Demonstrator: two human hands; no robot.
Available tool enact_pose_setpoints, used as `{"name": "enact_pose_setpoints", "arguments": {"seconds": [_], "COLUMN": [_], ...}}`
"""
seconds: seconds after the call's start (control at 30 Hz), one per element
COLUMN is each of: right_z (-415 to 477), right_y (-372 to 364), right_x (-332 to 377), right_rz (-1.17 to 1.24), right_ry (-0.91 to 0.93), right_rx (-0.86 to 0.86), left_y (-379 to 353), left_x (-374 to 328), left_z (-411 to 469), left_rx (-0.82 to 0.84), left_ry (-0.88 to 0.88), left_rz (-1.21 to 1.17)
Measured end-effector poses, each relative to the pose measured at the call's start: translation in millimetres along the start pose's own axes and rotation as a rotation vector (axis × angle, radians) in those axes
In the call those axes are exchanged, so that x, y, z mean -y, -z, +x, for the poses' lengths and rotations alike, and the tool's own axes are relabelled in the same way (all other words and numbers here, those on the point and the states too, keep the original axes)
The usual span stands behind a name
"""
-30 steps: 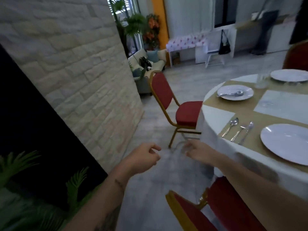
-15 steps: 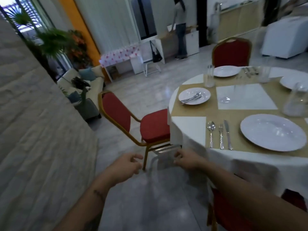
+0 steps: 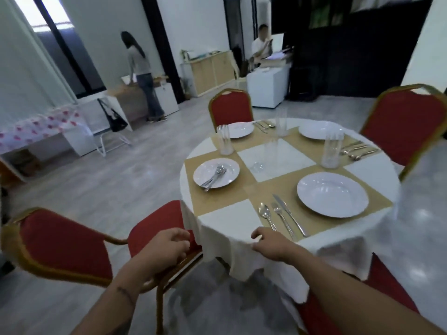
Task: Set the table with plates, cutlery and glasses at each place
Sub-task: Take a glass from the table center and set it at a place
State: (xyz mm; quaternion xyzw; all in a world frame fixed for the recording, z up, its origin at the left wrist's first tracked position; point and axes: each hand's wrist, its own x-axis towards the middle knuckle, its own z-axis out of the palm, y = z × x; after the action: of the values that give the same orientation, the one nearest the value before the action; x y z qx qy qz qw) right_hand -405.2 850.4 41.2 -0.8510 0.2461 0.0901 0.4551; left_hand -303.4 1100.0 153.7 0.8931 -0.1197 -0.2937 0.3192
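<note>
Head view: red chair (image 3: 72, 245) beside table (image 3: 225, 218), perhaps touching.

Grey marble-look tiled floor (image 3: 125, 180), glossy with light glare. White walls (image 3: 108, 22), dark floor-to-ceiling window panels (image 3: 72, 59) at left. Red-upholstered gold-framed banquet chairs (image 3: 231, 110) ring the round table. Low wood-front cabinet (image 3: 210, 71) on the far wall, black partition (image 3: 350, 59) at right.

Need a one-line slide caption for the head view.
Both hands at the round table's edge; four plates, cutlery, glasses out.
</note>
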Motion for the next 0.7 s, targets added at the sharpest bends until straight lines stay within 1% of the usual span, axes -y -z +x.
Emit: {"name": "enact_pose_setpoints", "arguments": {"seconds": [0.07, 0.2, 0.27, 0.47, 0.53, 0.6, 0.7], "right_z": [9, 46, 73, 179, 217, 250, 300], "right_y": [7, 32, 48, 114, 140, 162, 189], "right_x": [-4, 0, -3, -15, -18, -19, -25], "right_rz": [0.069, 0.213, 0.269, 0.382, 0.415, 0.428, 0.407], "right_ry": [-0.054, -0.136, -0.161, -0.254, -0.287, -0.312, -0.324], "right_rx": [-0.033, -0.198, -0.269, -0.323, -0.340, -0.362, -0.372], "left_y": [-1, -6, -15, -45, -57, -67, -83], "left_x": [-9, -40, -59, -121, -144, -164, -185], "left_z": [25, 96, 130, 244, 284, 319, 367], "left_rx": [0.057, 0.203, 0.221, 0.267, 0.266, 0.220, 0.143], "left_ry": [-0.044, -0.128, -0.149, -0.187, -0.198, -0.221, -0.248], "left_rz": [-0.024, -0.056, -0.077, -0.105, -0.092, -0.088, -0.002]}}
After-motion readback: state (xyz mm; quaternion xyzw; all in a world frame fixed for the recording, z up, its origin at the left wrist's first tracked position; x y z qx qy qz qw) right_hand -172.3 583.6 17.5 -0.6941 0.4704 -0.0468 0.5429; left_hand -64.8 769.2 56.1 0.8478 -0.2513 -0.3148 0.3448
